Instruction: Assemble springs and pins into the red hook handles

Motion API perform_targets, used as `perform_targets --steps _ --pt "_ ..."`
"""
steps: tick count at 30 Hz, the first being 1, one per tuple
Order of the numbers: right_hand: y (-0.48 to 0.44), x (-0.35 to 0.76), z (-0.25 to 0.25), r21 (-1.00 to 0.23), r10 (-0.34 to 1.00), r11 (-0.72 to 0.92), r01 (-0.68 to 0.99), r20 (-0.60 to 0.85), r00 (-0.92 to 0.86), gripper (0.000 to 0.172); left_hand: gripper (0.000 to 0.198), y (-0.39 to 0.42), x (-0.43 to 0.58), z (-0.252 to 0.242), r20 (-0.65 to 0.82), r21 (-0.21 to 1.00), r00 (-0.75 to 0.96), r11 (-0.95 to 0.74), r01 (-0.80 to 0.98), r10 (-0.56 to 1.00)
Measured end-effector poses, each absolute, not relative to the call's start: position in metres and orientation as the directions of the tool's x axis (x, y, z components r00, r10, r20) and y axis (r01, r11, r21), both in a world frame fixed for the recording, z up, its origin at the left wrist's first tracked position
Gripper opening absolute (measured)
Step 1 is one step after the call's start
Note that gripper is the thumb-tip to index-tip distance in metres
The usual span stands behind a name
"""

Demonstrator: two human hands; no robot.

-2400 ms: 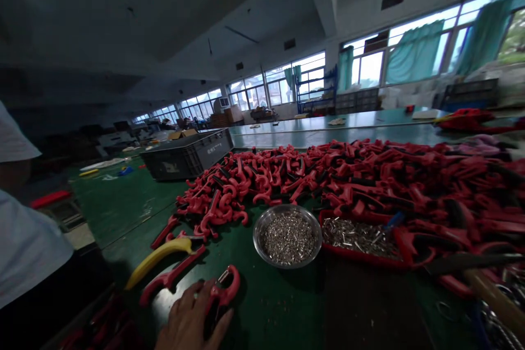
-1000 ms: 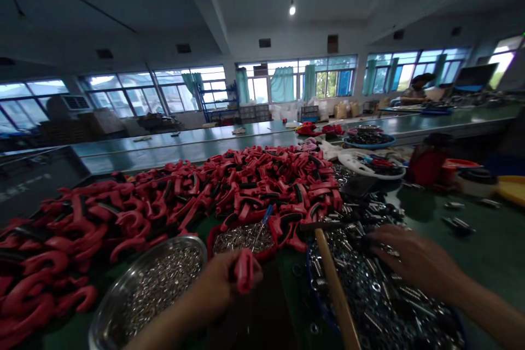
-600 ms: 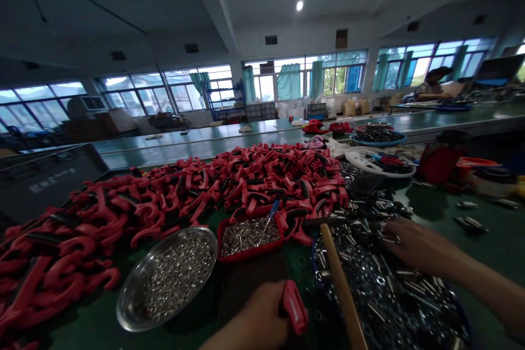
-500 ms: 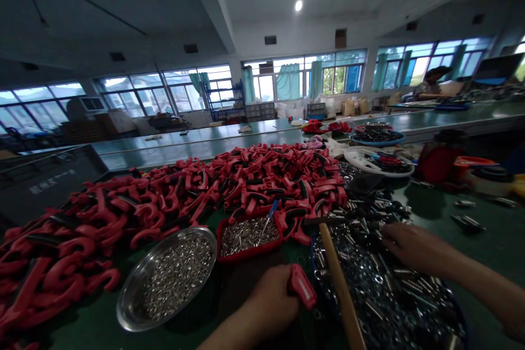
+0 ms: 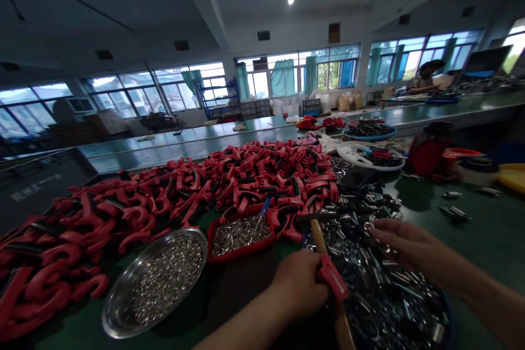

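My left hand [image 5: 301, 279] is closed around a red plastic handle [image 5: 333, 278], whose end sticks out past the fingers over a hammer's wooden handle [image 5: 318, 235]. My right hand [image 5: 404, 240] pinches small shiny metal pieces, seemingly rings or a spring clip [image 5: 370, 226], above a blue-rimmed basin of springs, nuts and bolts [image 5: 449, 317]. Left of the hammer, a red tray [image 5: 241, 261] holds small metal pins and a blue-handled tool [image 5: 266, 206]. A steel bowl [image 5: 109, 311] full of small metal parts sits farther left.
A large heap of red and black plastic handles [image 5: 246, 175] spreads over the green table. Beyond the basin stand a white dish [image 5: 348, 156] of parts and a blue tray [image 5: 371, 135]. A red container [image 5: 426, 156] is at right. A person [image 5: 424, 79] sits at the far bench.
My left hand has moved right with the red handle, now over the hammer's handle. My right hand has lifted from the basin's parts with small metal pieces in its fingers. The view has shifted slightly.
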State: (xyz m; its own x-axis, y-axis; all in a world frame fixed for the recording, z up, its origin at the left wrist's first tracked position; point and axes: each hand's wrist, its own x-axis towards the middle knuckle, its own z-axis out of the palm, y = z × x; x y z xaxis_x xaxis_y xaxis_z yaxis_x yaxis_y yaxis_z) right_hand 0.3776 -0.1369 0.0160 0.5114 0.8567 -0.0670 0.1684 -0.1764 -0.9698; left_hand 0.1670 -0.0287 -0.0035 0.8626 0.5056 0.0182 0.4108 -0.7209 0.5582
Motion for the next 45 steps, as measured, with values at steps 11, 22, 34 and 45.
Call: perform_targets --steps 11,22,34,45 --pt "-0.166 0.36 0.01 -0.847 0.658 0.073 -0.526 -0.355 0.664 0.043 0.018 -0.035 0.251 0.015 -0.077 0.192 0.956 -0.936 0.294 0.285" --pt "-0.168 0.348 -0.002 -0.866 0.697 0.102 -0.49 -0.289 0.656 0.05 0.023 -0.034 0.234 0.007 0.015 0.494 0.904 -0.789 0.364 0.426" --pt "-0.14 0.276 0.016 -0.937 0.894 0.013 -0.349 -0.145 0.423 0.039 0.046 -0.048 0.142 0.013 -0.223 0.927 0.784 0.374 -0.013 0.58" --pt "-0.123 0.229 0.01 -0.927 0.887 -0.083 -0.366 -0.236 0.397 0.038 0.04 -0.054 0.092 0.002 -0.14 0.958 0.673 0.271 -0.094 0.727"
